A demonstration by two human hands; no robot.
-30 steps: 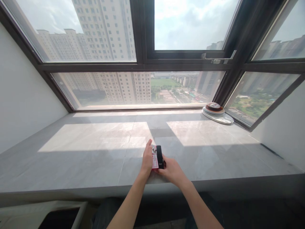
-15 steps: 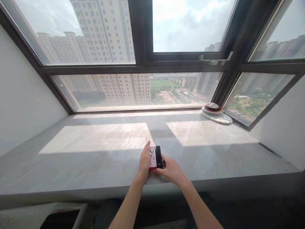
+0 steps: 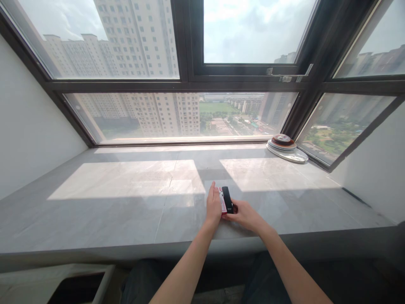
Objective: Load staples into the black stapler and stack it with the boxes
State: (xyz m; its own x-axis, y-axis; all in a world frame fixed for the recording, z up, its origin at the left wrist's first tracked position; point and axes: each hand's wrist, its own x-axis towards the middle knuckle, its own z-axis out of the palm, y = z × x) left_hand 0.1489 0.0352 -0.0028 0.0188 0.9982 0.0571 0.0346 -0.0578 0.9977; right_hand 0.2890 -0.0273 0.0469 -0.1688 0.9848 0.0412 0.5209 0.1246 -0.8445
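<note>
A small white and red box (image 3: 223,205) lies on the grey stone sill, with a black object (image 3: 227,199) right against its right side. My left hand (image 3: 214,204) rests along the left side of the box, fingers together and pointing away from me, covering part of it. From the right, my right hand (image 3: 243,214) grips the black object near its lower end, the thumb reaching across the near edge by the box. Some of the right fingers are hidden behind the black object.
Plates are stacked (image 3: 282,145) in the sill's back right corner by the window frame (image 3: 177,86). White walls rise at both sides. Below the sill's front edge (image 3: 126,248), a pale container (image 3: 34,280) with a dark opening stands at the lower left.
Both hands have moved to the right along the sill, together with the box and the black object. My left hand now covers more of the box. The view has shifted slightly.
</note>
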